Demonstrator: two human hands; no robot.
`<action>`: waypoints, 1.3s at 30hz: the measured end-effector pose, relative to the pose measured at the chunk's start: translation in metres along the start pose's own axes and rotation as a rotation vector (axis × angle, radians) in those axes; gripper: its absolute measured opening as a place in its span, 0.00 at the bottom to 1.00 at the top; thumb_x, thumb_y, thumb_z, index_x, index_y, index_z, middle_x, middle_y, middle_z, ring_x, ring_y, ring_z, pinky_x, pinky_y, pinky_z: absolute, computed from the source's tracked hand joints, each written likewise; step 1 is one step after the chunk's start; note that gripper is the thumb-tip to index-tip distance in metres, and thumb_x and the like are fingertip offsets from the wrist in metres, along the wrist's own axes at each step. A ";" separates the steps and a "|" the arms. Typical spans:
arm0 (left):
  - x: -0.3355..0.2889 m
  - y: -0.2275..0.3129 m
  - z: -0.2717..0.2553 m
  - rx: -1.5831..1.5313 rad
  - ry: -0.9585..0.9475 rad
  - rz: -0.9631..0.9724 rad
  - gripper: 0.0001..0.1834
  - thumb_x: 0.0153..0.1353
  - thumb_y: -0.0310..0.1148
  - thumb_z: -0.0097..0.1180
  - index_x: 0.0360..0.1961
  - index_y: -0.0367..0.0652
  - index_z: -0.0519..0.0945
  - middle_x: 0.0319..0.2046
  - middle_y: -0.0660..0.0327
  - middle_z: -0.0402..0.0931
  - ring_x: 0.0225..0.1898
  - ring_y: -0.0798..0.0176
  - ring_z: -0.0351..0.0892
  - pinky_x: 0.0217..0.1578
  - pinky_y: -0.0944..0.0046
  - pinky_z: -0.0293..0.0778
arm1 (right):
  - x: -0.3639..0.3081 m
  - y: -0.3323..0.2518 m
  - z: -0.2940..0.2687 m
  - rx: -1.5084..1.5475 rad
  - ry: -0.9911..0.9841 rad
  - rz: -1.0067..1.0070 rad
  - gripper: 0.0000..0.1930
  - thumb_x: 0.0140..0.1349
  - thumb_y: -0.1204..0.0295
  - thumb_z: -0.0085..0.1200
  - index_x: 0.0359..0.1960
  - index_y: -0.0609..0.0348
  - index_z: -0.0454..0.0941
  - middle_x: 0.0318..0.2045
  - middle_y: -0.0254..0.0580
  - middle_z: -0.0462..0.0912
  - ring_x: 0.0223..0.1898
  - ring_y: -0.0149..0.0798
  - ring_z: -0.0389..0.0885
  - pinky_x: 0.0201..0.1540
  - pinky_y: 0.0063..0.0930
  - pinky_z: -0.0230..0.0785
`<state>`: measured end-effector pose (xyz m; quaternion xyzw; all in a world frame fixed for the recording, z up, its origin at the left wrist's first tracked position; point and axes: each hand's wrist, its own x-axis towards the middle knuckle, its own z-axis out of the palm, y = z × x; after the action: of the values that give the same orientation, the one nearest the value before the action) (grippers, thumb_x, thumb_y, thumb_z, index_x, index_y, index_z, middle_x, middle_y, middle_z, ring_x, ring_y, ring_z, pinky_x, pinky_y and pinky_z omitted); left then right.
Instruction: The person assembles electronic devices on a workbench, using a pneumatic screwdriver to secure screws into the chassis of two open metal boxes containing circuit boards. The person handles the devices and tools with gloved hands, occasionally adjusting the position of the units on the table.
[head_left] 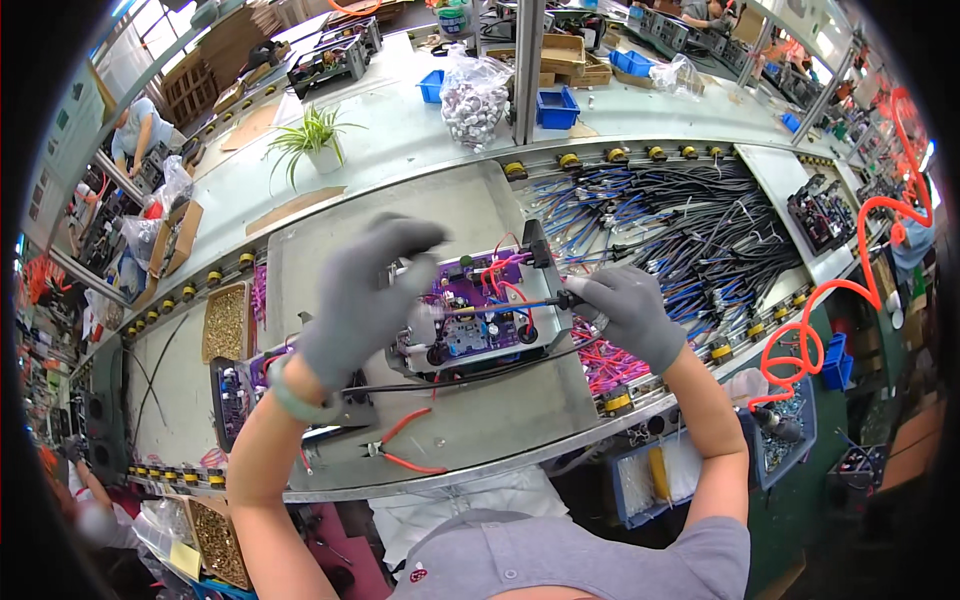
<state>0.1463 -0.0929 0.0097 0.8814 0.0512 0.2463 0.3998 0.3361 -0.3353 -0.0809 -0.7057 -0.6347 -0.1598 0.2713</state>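
Observation:
A metal chassis (548,352) with a purple circuit board (470,338) and red wires sits in front of me on the line. Over its right side, my grey-gloved right hand (632,312) grips a black power cable (568,299). Brown and blue wires (500,307) stretch from that grip leftward above the board. My gloved left hand (368,295) hovers at the chassis's left side, fingers and thumb apart, slightly blurred. Nothing shows between them. Below the chassis lie red-handled cutters (405,440).
To the right lies a big heap of black cables (690,230), with pink wires (620,365) nearer me. A second purple-board unit (235,400) and a tray of brass-coloured parts (227,325) stand left. A coiled orange air hose (800,345) hangs at right.

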 end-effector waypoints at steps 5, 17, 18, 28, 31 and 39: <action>0.017 -0.003 0.074 0.440 -0.127 0.388 0.13 0.54 0.34 0.60 0.41 0.46 0.82 0.35 0.57 0.79 0.36 0.55 0.80 0.36 0.57 0.75 | -0.001 0.000 0.000 0.006 0.021 0.021 0.19 0.48 0.71 0.65 0.44 0.52 0.79 0.30 0.37 0.81 0.31 0.43 0.81 0.31 0.36 0.72; -0.001 -0.017 0.125 0.553 -0.334 0.188 0.08 0.54 0.35 0.55 0.33 0.44 0.78 0.26 0.56 0.75 0.26 0.52 0.81 0.23 0.54 0.74 | 0.005 0.008 -0.011 -0.093 -0.218 -0.104 0.16 0.51 0.71 0.61 0.44 0.53 0.77 0.28 0.39 0.80 0.29 0.45 0.81 0.30 0.38 0.71; -0.004 -0.017 0.125 0.581 -0.307 0.196 0.07 0.55 0.35 0.54 0.31 0.44 0.78 0.25 0.55 0.75 0.26 0.51 0.81 0.22 0.53 0.74 | 0.003 0.006 -0.008 -0.133 -0.184 -0.105 0.16 0.51 0.71 0.60 0.44 0.53 0.77 0.28 0.40 0.80 0.29 0.45 0.81 0.30 0.39 0.71; 0.001 -0.026 0.130 0.608 -0.410 0.250 0.08 0.58 0.37 0.53 0.31 0.44 0.78 0.22 0.56 0.77 0.20 0.51 0.80 0.19 0.53 0.73 | 0.008 -0.002 0.021 -0.191 -0.452 0.146 0.09 0.45 0.76 0.57 0.30 0.57 0.73 0.21 0.46 0.80 0.25 0.50 0.83 0.27 0.43 0.73; -0.003 -0.019 0.140 0.741 -0.363 0.263 0.08 0.58 0.37 0.53 0.31 0.43 0.77 0.21 0.57 0.77 0.20 0.56 0.80 0.16 0.55 0.72 | 0.006 -0.005 0.023 -0.175 -0.445 0.209 0.09 0.45 0.76 0.56 0.30 0.57 0.73 0.21 0.46 0.80 0.25 0.51 0.83 0.26 0.44 0.72; 0.001 -0.015 0.086 0.813 -0.591 0.245 0.07 0.56 0.30 0.55 0.35 0.42 0.78 0.28 0.56 0.80 0.32 0.50 0.84 0.31 0.54 0.78 | 0.001 -0.013 0.003 -0.128 -0.262 0.118 0.21 0.50 0.73 0.58 0.49 0.59 0.72 0.34 0.49 0.81 0.37 0.51 0.82 0.36 0.41 0.74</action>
<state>0.1897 -0.1410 -0.0483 0.9970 -0.0761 -0.0080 -0.0096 0.3232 -0.3321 -0.0803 -0.7724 -0.6107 -0.0903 0.1495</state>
